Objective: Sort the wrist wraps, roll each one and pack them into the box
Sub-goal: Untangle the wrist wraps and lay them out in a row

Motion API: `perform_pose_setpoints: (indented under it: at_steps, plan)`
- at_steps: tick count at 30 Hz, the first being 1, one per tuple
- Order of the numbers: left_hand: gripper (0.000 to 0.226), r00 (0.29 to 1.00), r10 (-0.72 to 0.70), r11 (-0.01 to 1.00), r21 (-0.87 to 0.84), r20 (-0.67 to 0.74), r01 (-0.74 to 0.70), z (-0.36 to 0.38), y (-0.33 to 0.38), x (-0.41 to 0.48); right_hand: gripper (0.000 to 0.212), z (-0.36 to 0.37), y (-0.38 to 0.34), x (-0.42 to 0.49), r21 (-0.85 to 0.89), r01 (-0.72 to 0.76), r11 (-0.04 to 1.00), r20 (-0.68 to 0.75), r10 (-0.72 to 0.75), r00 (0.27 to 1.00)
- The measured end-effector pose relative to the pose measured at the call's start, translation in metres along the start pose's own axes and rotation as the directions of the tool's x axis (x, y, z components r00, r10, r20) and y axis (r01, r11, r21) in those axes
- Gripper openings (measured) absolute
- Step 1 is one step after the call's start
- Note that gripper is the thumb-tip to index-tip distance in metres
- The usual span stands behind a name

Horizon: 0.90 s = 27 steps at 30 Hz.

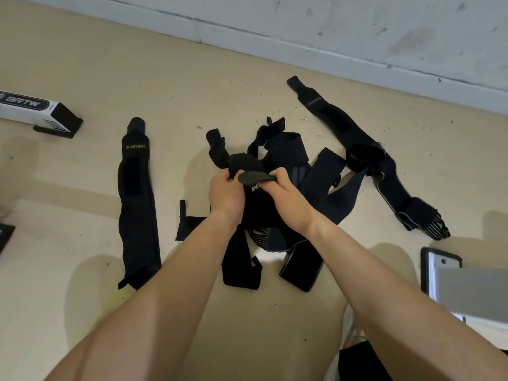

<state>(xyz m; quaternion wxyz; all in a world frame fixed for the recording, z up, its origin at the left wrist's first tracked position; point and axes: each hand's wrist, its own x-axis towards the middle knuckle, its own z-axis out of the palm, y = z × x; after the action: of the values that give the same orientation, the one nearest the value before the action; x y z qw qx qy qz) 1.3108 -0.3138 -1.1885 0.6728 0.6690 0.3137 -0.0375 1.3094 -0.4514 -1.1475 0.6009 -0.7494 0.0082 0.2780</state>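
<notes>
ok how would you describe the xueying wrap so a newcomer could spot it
Start at the tangled pile of black wraps in the middle of the tan floor and look left. The XUEYING wrap lies there alone, stretched out straight, right of the white BRTW box. Unlike the others, it shows yellow lettering near its far end.

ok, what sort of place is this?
Probably indoors at ground level, not a bench: scuffed pale grey wall meets speckled beige floor, black fabric wrist wraps lie spread on it, white BRTW-printed box alongside.
</notes>
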Motion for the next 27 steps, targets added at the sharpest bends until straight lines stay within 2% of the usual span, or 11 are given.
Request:
perform_pose_setpoints:
  at_steps: [3, 7, 13, 16, 18, 20, 23, 24, 26, 27]
  plan:
    - [0.020, 1.000, -0.003, 1.000, 0.011, 0.001, 0.003, -0.003, -0.001, -0.001, 0.025, -0.001, 0.006, 0.003, -0.261, 0.080, 0.962, -0.021, -0.088, 0.996]
    - [0.020, 0.998, 0.054, 0.997, 0.048, 0.021, -0.055, -0.007, 0.000, -0.005, 0.036, -0.005, 0.011, 0.005, -0.597, 0.149, 0.788, -0.026, -0.205, 0.978]
    - [0.019, 0.998, 0.050, 0.995, 0.083, -0.025, -0.047, -0.013, 0.006, -0.012, 0.057, -0.015, 0.001, -0.002, -0.863, -0.013, 0.505, -0.183, -0.288, 0.940]
    - [0.022, 0.999, 0.028, 0.998, 0.056, -0.039, -0.025, -0.015, 0.008, -0.013, 0.067, -0.024, -0.009, -0.005, -0.918, -0.092, 0.386, -0.194, -0.234, 0.953]
    - [0.021, 0.999, 0.023, 0.999, 0.047, -0.043, -0.021, -0.014, 0.012, -0.016, 0.068, -0.032, -0.015, -0.004, -0.907, -0.102, 0.409, -0.163, -0.115, 0.980]
    - [0.020, 0.998, 0.030, 0.998, 0.053, -0.047, -0.027, -0.013, 0.019, -0.019, 0.061, -0.042, -0.024, -0.003, -0.859, -0.095, 0.503, -0.094, 0.027, 0.995]
    - [0.021, 0.999, 0.037, 0.997, 0.071, -0.039, -0.035, -0.012, 0.037, -0.024, 0.013, -0.054, -0.049, -0.007, -0.579, -0.187, 0.794, -0.009, 0.223, 0.975]
    - [0.020, 0.998, 0.048, 0.994, 0.096, -0.034, -0.045, -0.012, 0.044, -0.026, 0.004, -0.059, -0.058, -0.010, -0.522, -0.203, 0.829, 0.024, 0.252, 0.967]
    - [0.019, 0.997, 0.076, 0.985, 0.153, -0.009, -0.073, -0.014, 0.061, -0.030, 0.008, -0.068, -0.072, -0.015, -0.522, -0.190, 0.832, 0.075, 0.266, 0.961]
    - [0.019, 0.996, 0.093, 0.981, 0.171, 0.001, -0.092, -0.015, 0.069, -0.032, 0.003, -0.073, -0.078, -0.018, -0.529, -0.171, 0.831, 0.095, 0.258, 0.961]
